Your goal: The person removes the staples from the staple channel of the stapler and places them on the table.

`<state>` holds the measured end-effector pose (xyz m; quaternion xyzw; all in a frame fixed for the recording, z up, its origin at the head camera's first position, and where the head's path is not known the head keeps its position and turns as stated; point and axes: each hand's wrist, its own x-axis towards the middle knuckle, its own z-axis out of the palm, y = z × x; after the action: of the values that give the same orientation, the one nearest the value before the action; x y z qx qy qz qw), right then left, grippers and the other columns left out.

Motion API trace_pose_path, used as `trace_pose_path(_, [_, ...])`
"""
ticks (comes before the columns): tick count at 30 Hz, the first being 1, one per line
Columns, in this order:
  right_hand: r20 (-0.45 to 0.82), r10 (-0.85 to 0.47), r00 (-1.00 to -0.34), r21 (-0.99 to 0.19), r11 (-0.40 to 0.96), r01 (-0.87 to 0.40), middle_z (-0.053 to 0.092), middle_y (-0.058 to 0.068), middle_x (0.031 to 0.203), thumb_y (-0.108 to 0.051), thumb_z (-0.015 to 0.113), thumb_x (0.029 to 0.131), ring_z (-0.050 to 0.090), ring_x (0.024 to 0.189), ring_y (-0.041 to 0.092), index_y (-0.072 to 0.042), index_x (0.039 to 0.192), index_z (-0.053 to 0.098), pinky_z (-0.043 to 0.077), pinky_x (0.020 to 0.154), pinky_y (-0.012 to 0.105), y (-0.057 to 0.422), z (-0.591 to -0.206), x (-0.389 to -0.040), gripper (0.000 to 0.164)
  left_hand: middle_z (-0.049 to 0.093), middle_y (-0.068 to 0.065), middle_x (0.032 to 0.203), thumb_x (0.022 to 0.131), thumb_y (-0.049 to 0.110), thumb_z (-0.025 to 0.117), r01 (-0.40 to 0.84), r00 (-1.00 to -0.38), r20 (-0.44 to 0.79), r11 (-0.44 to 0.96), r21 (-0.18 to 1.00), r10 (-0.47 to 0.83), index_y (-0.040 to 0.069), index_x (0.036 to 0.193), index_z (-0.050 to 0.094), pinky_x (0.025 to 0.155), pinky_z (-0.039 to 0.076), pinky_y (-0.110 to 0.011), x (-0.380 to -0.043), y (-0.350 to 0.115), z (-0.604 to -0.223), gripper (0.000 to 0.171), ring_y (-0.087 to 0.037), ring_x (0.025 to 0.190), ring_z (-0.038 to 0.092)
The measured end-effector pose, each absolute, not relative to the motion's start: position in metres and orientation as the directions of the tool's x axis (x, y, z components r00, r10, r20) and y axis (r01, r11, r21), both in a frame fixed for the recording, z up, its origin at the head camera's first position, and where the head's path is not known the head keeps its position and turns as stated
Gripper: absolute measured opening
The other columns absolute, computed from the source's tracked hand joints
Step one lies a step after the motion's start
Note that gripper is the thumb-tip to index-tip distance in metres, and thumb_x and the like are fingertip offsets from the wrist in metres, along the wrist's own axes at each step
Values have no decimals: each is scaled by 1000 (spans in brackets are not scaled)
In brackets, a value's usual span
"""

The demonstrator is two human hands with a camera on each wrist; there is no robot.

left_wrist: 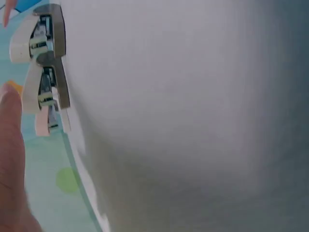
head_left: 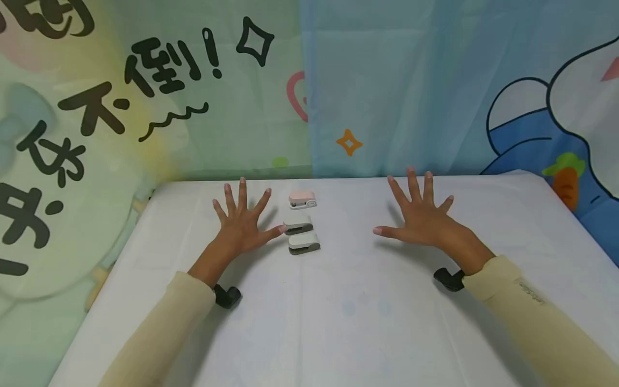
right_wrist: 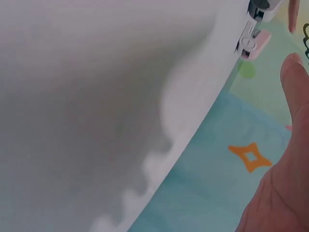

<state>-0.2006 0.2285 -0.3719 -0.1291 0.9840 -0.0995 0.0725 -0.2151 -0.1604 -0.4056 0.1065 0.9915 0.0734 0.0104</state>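
Note:
Three small staplers stand in a column on the white table. The pink stapler [head_left: 302,199] is farthest back, a white-and-grey stapler [head_left: 297,224] is in the middle, and another white-and-grey stapler [head_left: 304,242] is nearest. My left hand [head_left: 242,228] hovers palm down just left of them, fingers spread, its thumb tip overlapping the middle stapler's left end in the head view. Well to the right, my right hand [head_left: 423,217] is also held over the table with fingers spread, holding nothing. The left wrist view shows the staplers [left_wrist: 54,79] side-on beyond the left thumb [left_wrist: 10,145].
A white cloth covers the table [head_left: 338,322]. Behind it hangs a printed curtain [head_left: 387,97], green on the left and blue on the right, reaching the table's back edge. Each wrist wears a small black camera [head_left: 227,296] below the cuff of a beige sleeve [head_left: 159,328].

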Motion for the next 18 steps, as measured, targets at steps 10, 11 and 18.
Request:
trace_pose_path(10, [-87, -373, -924, -362, 876, -319, -31, 13, 155, -73, 58, 80, -23, 138, 47, -20, 157, -6, 6, 90, 83, 199, -375, -209, 113, 44, -21, 138, 75, 80, 57, 324, -946, 133, 837, 442, 296, 18, 154, 28, 97, 41, -53, -200, -149, -396, 104, -38, 124, 46])
trace_pose_path(11, [-90, -383, -919, -386, 864, -322, -32, 11, 154, -72, 59, 81, -22, 139, 46, -21, 157, -6, 7, 90, 83, 196, -375, -209, 112, 47, -20, 135, 74, 81, 56, 318, -948, 125, 825, 467, 294, 17, 153, 29, 93, 44, -52, -198, -146, -395, 105, -37, 120, 49])
trace_pose_path(18, [-66, -465, -883, -523, 770, -366, -23, 10, 158, -67, 62, 83, -14, 143, 40, -24, 157, -2, 11, 99, 76, 171, -374, -211, 107, 62, -11, 105, 78, 68, 66, 304, -950, 123, 760, 575, 287, 6, 139, 48, 71, 50, -38, -193, -133, -392, 88, -21, 86, 60])
